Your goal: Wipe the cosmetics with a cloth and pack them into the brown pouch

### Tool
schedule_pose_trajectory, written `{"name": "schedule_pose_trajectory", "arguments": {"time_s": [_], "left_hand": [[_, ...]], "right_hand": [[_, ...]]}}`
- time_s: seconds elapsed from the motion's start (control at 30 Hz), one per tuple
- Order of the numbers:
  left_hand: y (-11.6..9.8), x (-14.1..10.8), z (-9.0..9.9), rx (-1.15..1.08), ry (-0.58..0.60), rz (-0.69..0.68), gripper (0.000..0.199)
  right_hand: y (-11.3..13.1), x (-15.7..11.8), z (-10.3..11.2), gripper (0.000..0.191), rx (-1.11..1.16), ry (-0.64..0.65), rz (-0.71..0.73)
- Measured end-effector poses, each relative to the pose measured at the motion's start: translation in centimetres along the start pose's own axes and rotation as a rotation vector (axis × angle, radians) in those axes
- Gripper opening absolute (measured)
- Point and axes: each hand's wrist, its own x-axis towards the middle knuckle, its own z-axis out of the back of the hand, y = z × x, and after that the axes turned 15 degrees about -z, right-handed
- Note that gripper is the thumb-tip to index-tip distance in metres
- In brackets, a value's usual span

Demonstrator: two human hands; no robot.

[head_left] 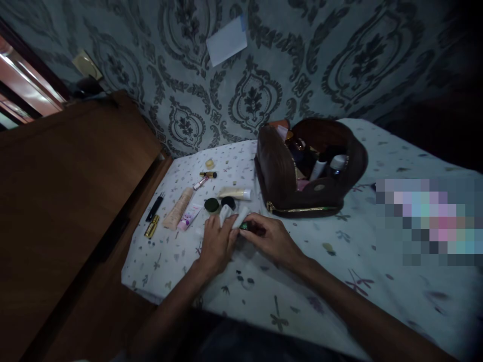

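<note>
My left hand (216, 247) is closed on a crumpled white wipe (238, 219), which sticks out between its fingers. Pinched in my right hand (274, 237) is a small dark green shiny object (244, 227), mostly covered by the fingers; its kind does not show. The wipe and the green object meet where the two hands come together. Just beyond them stand a jar with a dark green lid (212, 205) and a black-lidded jar (228, 202). A pale yellowish tube (234, 193) with a white cap lies behind these jars.
An open brown cosmetic bag (277, 161) filled with bottles and tubes stands at the back right. Left of my hands lie a beige tube (178, 207), a pink-and-white tube (189, 216), a gold vial (151, 227) and a black slim item (154, 207). Wooden furniture (75, 191) borders the left.
</note>
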Motion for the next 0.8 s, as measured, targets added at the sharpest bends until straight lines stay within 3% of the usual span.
{"name": "schedule_pose_trajectory", "arguments": {"time_s": [0.1,0.27,0.43,0.53,0.6,0.7,0.8], "left_hand": [[2.0,-1.0,0.1,-0.004,0.086,0.082,0.035],[5.2,-3.4,0.5,-0.059,0.079,0.244,0.029],[5.6,-4.0,0.6,-0.054,0.034,0.281,0.027],[4.4,-3.5,0.5,0.010,-0.038,0.214,0.029],[3.1,-3.1,0.1,0.077,-0.071,0.092,0.032],[1.5,-2.3,-0.9,0.159,-0.057,-0.131,0.044],[1.3,-1.8,-1.6,0.225,0.001,-0.208,0.055]], "right_hand": [[-0.5,0.1,0.0,0.018,0.049,0.040,-0.054],[-1.2,0.6,-0.1,0.022,0.175,0.063,-0.086],[-1.1,0.9,-0.1,0.026,0.234,0.072,-0.063],[-0.8,0.8,-0.1,0.022,0.193,0.070,-0.068],[-0.7,0.6,-0.1,0.022,0.151,0.050,-0.077],[-0.5,0.4,-0.2,0.022,0.113,0.015,-0.115],[-0.5,0.3,-0.3,0.028,0.126,0.022,-0.184]]}}
